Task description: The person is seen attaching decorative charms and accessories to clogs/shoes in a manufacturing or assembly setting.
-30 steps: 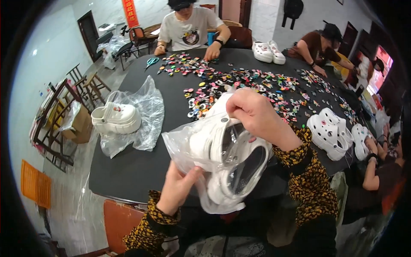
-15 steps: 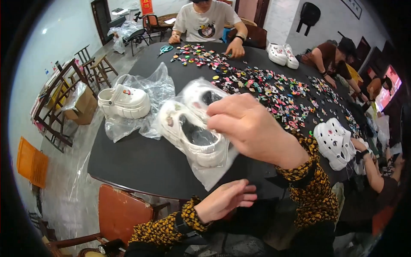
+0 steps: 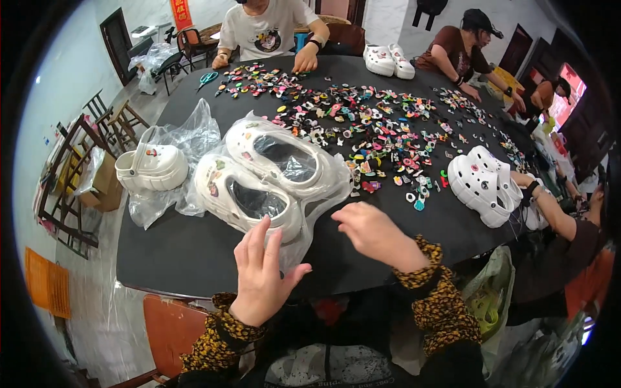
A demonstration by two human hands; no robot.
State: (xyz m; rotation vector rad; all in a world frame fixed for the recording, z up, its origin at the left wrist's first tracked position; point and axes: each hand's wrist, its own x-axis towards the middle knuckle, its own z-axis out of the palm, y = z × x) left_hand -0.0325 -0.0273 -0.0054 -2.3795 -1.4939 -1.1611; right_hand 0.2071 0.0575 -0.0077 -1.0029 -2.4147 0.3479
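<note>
Head view: nearest, the left hand (image 3: pixel 262 275) is spread, grip released, fingertips touching the clear bag (image 3: pixel 310 200) at its near edge. Right hand (image 3: pixel 375 233), also released, hovers just right of the bag. Inside lie 2 white clogs (image 3: pixel 272 174) on the black worktop (image 3: pixel 187 252). Farther left sits another bagged clog (image 3: pixel 152 168); beyond, scattered colourful charms (image 3: pixel 375 123).
</note>
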